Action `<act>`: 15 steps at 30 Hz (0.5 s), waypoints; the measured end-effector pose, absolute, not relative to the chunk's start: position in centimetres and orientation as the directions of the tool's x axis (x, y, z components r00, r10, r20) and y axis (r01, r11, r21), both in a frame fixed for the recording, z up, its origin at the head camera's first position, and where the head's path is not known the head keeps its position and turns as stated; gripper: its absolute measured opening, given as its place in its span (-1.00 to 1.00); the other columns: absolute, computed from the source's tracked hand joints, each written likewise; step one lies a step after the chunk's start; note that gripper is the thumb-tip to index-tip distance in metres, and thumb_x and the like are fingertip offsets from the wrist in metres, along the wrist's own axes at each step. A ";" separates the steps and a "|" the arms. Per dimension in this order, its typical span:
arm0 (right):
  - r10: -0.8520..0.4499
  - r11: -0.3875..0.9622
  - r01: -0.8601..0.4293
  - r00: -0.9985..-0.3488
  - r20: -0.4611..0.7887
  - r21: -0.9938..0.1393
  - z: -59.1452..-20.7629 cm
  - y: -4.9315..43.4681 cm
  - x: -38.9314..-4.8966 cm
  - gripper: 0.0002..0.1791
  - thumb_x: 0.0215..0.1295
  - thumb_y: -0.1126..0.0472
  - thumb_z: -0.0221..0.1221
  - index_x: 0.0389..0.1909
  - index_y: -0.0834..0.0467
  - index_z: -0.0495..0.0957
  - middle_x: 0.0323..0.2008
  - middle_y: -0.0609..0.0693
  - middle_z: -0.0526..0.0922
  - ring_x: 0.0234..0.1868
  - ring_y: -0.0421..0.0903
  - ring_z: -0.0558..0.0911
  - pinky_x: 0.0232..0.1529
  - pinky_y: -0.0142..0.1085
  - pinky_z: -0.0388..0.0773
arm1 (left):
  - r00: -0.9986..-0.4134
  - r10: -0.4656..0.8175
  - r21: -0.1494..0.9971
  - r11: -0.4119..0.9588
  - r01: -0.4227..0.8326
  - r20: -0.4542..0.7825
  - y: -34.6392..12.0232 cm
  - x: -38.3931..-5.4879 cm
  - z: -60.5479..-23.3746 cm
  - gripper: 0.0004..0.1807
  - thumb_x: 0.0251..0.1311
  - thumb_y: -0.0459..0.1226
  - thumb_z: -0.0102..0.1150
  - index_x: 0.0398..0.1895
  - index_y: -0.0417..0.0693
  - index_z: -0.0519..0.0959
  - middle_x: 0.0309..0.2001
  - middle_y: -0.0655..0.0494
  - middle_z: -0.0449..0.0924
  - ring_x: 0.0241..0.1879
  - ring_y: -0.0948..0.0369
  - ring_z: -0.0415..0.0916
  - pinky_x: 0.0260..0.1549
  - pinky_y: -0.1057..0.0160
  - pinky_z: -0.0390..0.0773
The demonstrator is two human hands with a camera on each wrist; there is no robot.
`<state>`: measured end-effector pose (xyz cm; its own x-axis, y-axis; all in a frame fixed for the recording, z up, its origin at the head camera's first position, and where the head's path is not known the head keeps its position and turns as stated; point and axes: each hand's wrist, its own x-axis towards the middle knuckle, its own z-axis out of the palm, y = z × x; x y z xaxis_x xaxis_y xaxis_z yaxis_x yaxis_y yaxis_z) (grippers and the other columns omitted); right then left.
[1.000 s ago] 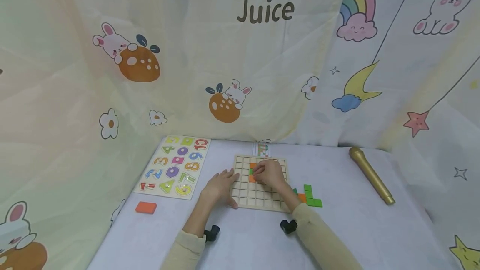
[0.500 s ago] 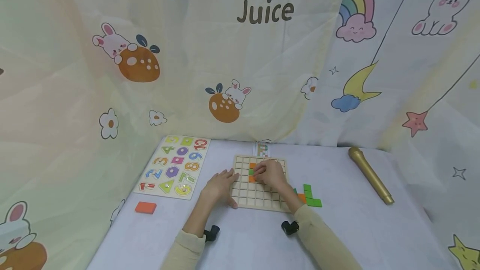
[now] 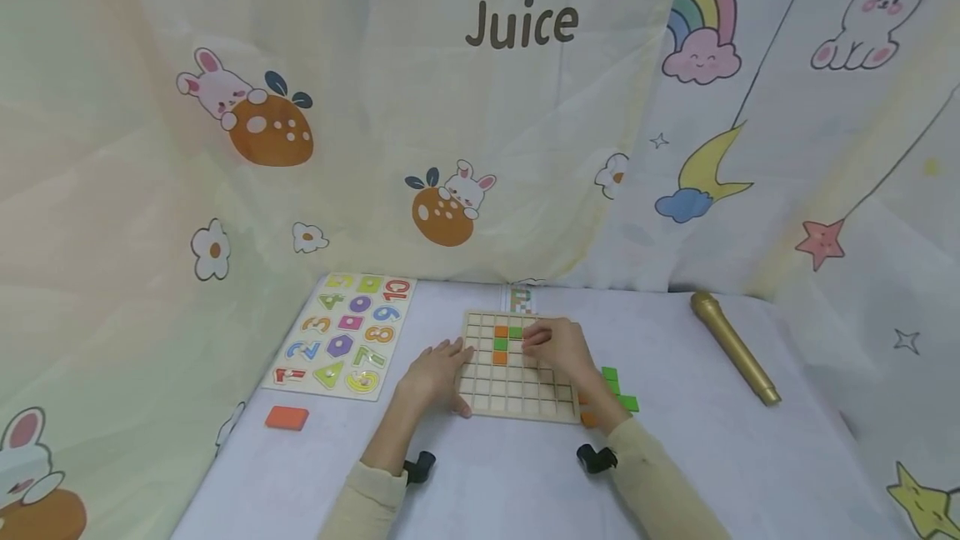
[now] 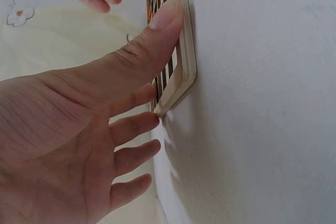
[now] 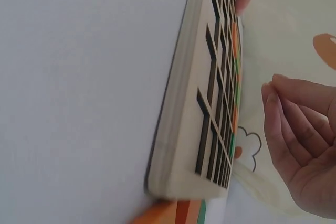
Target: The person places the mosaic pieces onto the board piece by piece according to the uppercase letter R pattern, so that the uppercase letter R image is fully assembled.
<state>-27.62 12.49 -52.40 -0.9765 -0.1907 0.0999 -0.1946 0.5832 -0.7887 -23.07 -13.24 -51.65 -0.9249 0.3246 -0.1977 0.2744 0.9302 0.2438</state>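
Observation:
A wooden grid board (image 3: 480, 402) lies on the table in the head view. Orange tiles (image 3: 500, 358) and green tiles (image 3: 500, 344) sit in its upper squares. My left hand (image 3: 433, 375) rests at the board's left side; in the left wrist view its thumb (image 4: 165, 17) presses the rim and its other fingers are fairly straight. Over the upper right of the board is my right hand (image 3: 561, 350), hiding squares beneath it. The right wrist view shows this hand's (image 5: 304, 135) fingers curled, thumb and fingertips together, with no tile visible between them.
Loose green pieces (image 3: 627, 403) and an orange piece (image 3: 589, 420) lie right of the board, partly behind my forearm. A patterned card (image 3: 522, 298) is behind it. A number puzzle (image 3: 345, 347) and a red-orange block (image 3: 287, 417) lie left; a golden microphone (image 3: 735, 348) lies right.
My right hand has moved a little to the right over the board, uncovering a green tile beside the top orange one. The left hand stays at the board's edge.

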 end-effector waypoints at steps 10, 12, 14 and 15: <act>-0.171 0.616 -0.151 -0.984 0.055 -0.773 -52.4 16.5 -27.0 -0.74 0.20 0.28 0.49 -0.09 0.20 0.78 -0.40 -0.12 0.78 -0.37 -0.16 0.73 -0.28 -0.25 0.73 | -0.927 0.323 0.244 0.930 0.274 -0.189 -13.3 -23.1 -51.7 0.26 -0.34 0.08 0.75 0.56 -0.06 0.36 0.60 -0.11 0.20 0.59 -0.12 0.10 0.57 -0.18 0.13; -0.163 0.624 -0.140 -0.986 0.047 -0.769 -52.3 17.1 -27.0 -0.75 0.21 0.27 0.49 -0.09 0.18 0.78 -0.40 -0.12 0.79 -0.36 -0.16 0.73 -0.27 -0.26 0.73 | -0.928 0.323 0.246 0.930 0.274 -0.188 -13.3 -23.1 -51.7 0.26 -0.33 0.08 0.75 0.56 -0.06 0.36 0.60 -0.11 0.20 0.59 -0.13 0.10 0.57 -0.18 0.13; -0.152 0.633 -0.128 -0.988 0.040 -0.764 -52.0 17.6 -26.9 -0.75 0.21 0.26 0.49 -0.09 0.16 0.78 -0.38 -0.12 0.79 -0.35 -0.17 0.73 -0.25 -0.25 0.72 | -0.927 0.324 0.249 0.929 0.273 -0.190 -13.3 -23.1 -51.7 0.26 -0.32 0.08 0.74 0.56 -0.06 0.36 0.60 -0.11 0.19 0.59 -0.13 0.09 0.57 -0.18 0.13; -0.145 0.635 -0.121 -0.989 0.036 -0.763 -51.9 17.9 -26.8 -0.75 0.21 0.26 0.49 -0.09 0.16 0.78 -0.37 -0.12 0.79 -0.34 -0.16 0.73 -0.24 -0.23 0.72 | -0.927 0.324 0.251 0.929 0.273 -0.191 -13.4 -23.1 -51.7 0.26 -0.32 0.08 0.74 0.56 -0.06 0.36 0.60 -0.11 0.19 0.59 -0.13 0.09 0.57 -0.18 0.13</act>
